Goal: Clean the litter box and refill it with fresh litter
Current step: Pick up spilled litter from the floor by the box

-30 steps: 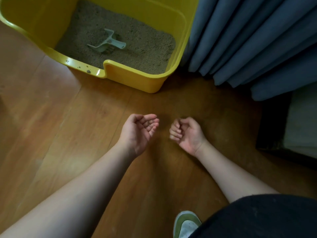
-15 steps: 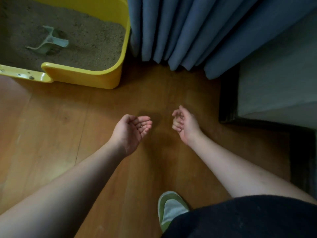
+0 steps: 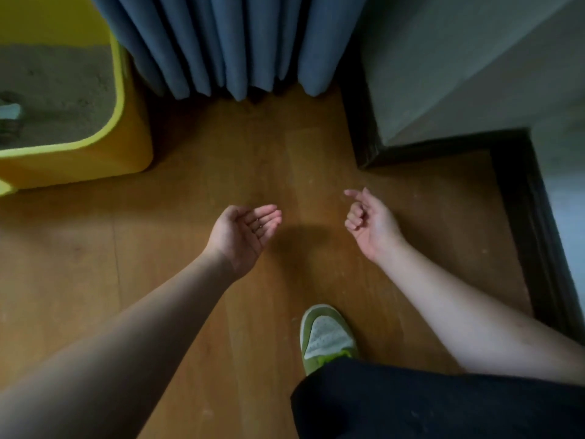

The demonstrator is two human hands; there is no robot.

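both hands empty: left hand (image 3: 245, 236) palm up, loose; right hand (image 3: 368, 224) loosely curled. litter box (image 3: 95, 160) sits forward-left of them, left hand nearer, scoop (image 3: 9, 112) inside it

Litter box (image 3: 133, 153): bright yellow, darker orange-yellow on shaded side. Litter (image 3: 60, 99) inside: sandy grey-brown, speckled. Scoop (image 3: 9, 111) at left edge: pale white-green. Curtain (image 3: 228, 42): dusty blue, long up-and-down folds, dark stripes in between. Floor (image 3: 196, 172): warm orange-brown wood, long plank lines. Wall (image 3: 459, 58): grey-green. Baseboard (image 3: 512, 172): very dark brown. Shoe (image 3: 326, 337): green, with white-grey dotted toe. Trousers (image 3: 427, 407): black.
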